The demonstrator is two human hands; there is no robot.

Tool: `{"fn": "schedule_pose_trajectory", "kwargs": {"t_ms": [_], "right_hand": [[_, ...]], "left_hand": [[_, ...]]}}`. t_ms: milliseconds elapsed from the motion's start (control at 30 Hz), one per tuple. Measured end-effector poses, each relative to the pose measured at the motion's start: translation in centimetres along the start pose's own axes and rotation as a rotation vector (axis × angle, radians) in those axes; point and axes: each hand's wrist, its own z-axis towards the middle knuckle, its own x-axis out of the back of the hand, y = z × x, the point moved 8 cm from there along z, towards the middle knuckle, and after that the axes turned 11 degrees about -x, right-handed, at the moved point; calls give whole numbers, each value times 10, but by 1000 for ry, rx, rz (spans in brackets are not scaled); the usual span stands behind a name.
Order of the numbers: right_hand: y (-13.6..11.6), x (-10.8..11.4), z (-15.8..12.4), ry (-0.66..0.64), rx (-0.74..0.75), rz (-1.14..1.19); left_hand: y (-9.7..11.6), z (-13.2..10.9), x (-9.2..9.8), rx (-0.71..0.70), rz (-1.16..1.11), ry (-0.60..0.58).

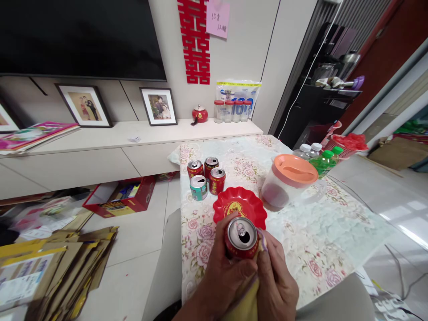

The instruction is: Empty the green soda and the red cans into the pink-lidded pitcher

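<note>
Between our two sets of fingers, above the near edge of the red scalloped plate (259, 203), we hold a red can (238, 237), its tab and dark opening facing up toward us. Our left hand (214, 272) is wrapped about it, fingers along the far left side and thumb across the near side. Our right hand (277, 278) pinches a fold of yellow cloth (245, 301) against the can's right side, and the rest of the cloth hangs below, between our palms.

We judge the step to be wiping the can's wall. To do it well, we should keep the left grip firm but light, since thin metal may dent, and let the left fingers turn the can while the right fingers press the cloth flat. The cloth's loose edge by our right fingertips is best kept off the opening. We cannot tell whether any liquid is inside, so holding the can level seems wise.

Beyond our left fingers stand three more red cans (217, 182) and a teal can (199, 191); beyond our right fingers is the lidded pitcher (279, 185), well clear of our knuckles.
</note>
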Motion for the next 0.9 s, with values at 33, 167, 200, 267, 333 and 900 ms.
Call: {"fn": "schedule_pose_trajectory", "kwargs": {"t_ms": [33,167,200,267,333,900], "right_hand": [[-6,-1,-4,0,101,-26],[-24,2,-7,15,258,-101],[-24,3,-2,7,211,-105],[-18,5,9,-35,30,-78],[-10,4,18,-81,-202,-19],[25,-21,-18,-17,-444,124]], "left_hand": [[2,0,0,1,-4,7],[5,-1,-6,14,14,-34],[6,-1,-7,7,17,-53],[8,-1,-10,-9,18,-87],[10,-2,-12,-17,8,-116],[5,-9,6,-71,117,87]]}}
